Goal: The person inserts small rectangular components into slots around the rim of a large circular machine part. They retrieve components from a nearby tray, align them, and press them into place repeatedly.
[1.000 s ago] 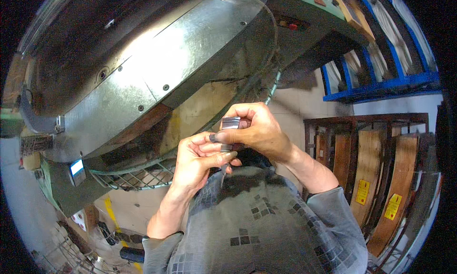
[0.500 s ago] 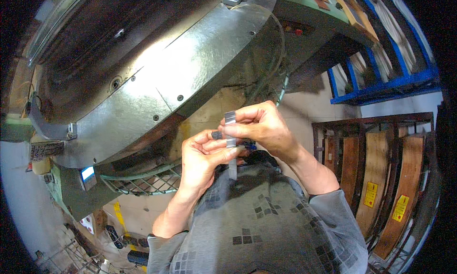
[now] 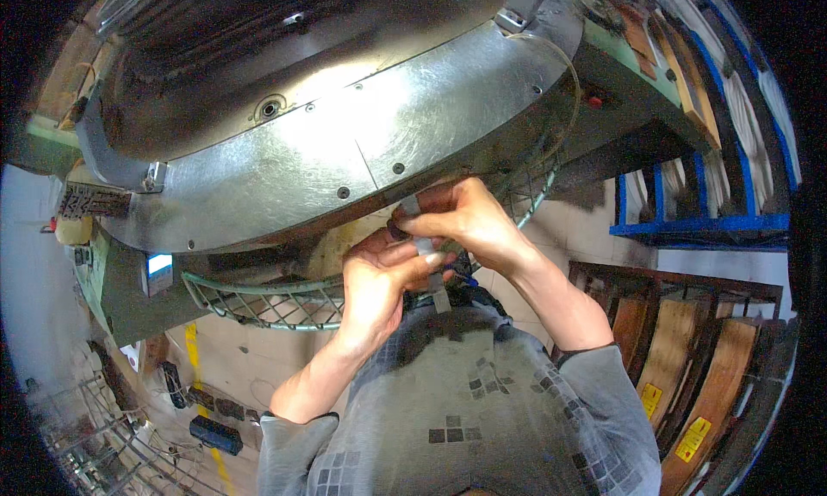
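Between my two hands, in front of my body, is a narrow silver-grey strip marked off in short segments. My left hand [image 3: 372,276] pinches the strip [image 3: 442,301] around its middle, with its lower end hanging free below the fingers. Higher up, my right hand [image 3: 469,224] grips the same strip between thumb and fingers. Something small and dark shows by the fingertips; I cannot tell whether it is a finger cover or a separate piece. Just beyond my hands runs the curved front edge of a machine's metal table [image 3: 258,181].
Below the machine table hangs a green wire-mesh basket [image 3: 267,311]. A small lit screen [image 3: 158,272] sits at the left. On the right stand a blue rack [image 3: 702,229] and a dark rack with curved wooden boards [image 3: 668,341]. A black pedal-like box [image 3: 215,435] lies on the floor.
The view has shifted, so the machine table appears lower and further right. My hands have come closer to its edge and closed more over the strip, which both still hold.
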Tool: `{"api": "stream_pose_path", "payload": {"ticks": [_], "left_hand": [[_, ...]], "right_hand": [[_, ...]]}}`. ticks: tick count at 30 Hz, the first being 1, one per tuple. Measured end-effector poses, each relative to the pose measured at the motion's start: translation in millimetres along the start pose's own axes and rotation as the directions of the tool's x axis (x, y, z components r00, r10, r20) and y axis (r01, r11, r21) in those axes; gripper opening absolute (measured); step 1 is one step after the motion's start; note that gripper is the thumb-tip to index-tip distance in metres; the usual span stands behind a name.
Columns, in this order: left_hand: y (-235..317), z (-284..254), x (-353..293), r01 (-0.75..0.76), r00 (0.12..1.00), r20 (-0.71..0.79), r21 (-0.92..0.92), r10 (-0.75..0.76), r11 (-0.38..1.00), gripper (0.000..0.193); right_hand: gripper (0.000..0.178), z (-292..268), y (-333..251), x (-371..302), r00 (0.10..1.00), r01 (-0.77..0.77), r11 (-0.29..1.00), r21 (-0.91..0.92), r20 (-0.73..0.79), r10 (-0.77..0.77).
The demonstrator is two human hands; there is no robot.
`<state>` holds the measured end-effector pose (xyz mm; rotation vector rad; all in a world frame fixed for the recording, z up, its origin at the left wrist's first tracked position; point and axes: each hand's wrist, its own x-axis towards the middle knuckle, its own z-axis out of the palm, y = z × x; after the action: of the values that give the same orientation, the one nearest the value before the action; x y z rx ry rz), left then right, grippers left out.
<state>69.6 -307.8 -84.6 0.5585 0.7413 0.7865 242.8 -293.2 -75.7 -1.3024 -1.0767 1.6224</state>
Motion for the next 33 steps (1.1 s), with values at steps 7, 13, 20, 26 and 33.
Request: {"api": "stream_pose_path", "payload": {"ticks": [7,13,20,26,33], "left_hand": [[-8.6,15.9,-9.2,0.022,0.998,0.060,0.113,-0.029,0.993,0.032],[-3.9,26.8,-6.9,0.050,0.989,0.129,0.183,-0.075,0.982,0.031],[0.2,30.3,-7.2,0.145,0.975,0.158,0.081,-0.156,0.986,0.031],[-2.8,29.4,-6.6,0.139,0.977,0.155,0.060,-0.147,0.988,0.032],[52.0,35.4,4.3,-0.424,0.905,0.054,0.148,0.421,0.893,0.035]], "right_hand": [[0.025,-13.8,-4.8,-36.4,0.996,0.016,0.997,0.069,-0.090,-0.010],[0.021,-20.3,-10.9,-53.9,0.992,0.042,0.990,0.135,-0.125,-0.025],[0.022,-21.9,-11.6,-54.3,0.992,0.036,0.989,0.144,-0.123,-0.018],[0.024,-22.5,-10.2,-53.8,0.992,0.036,0.991,0.132,-0.126,-0.019],[0.056,-11.9,-41.9,-41.6,0.977,0.176,0.959,0.223,0.080,-0.198]]}}
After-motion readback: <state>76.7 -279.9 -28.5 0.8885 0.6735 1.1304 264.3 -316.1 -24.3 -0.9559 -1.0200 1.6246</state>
